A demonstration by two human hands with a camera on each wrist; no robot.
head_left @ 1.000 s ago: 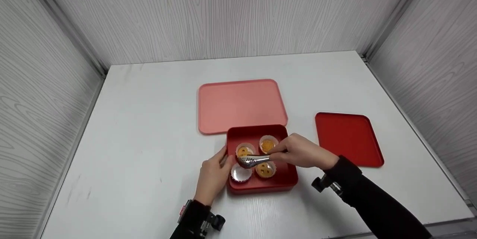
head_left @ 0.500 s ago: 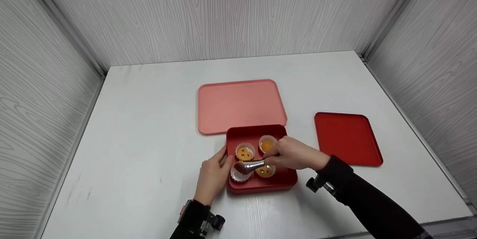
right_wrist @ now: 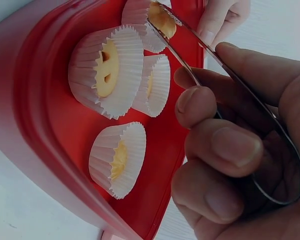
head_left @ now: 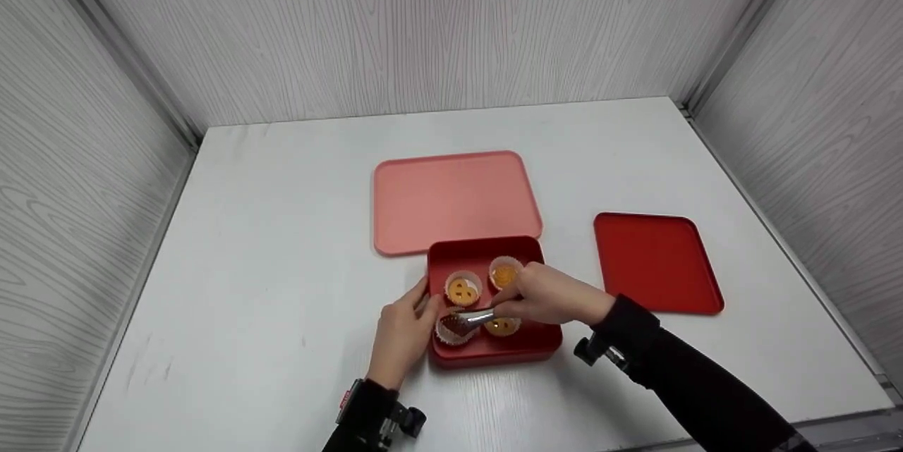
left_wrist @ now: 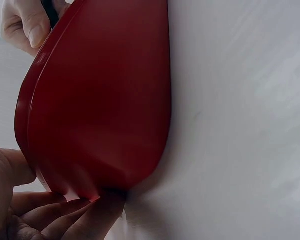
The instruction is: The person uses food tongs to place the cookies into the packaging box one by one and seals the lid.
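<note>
My right hand [head_left: 550, 293] holds metal tongs [head_left: 478, 318], a folded strip squeezed between thumb and fingers. In the right wrist view, the tong tips are at a golden cookie [right_wrist: 162, 21] within a white paper cup. That cup [head_left: 444, 336] sits at the near left of a red box [head_left: 487, 359], partly covered by the tongs. Cookies with holes lie in the far-left cup [head_left: 463, 290] and near-right cup [head_left: 502, 328]; the far-right cup [head_left: 504, 273] holds another cookie. My left hand [head_left: 403, 332] grips the box's left wall, thumb at the rim, fingers against the outside.
A pink tray [head_left: 455, 202] lies just behind the box, its front edge right at the box's back. Off to the right lies a flat red tray or lid [head_left: 659, 265]. Pale wood-grain panels enclose the white table [head_left: 247, 261] at the back and sides.
My right hand has moved left and toward me, bringing the tongs from beside the far-left cup down into the near-left one. My left hand stays on the box.
</note>
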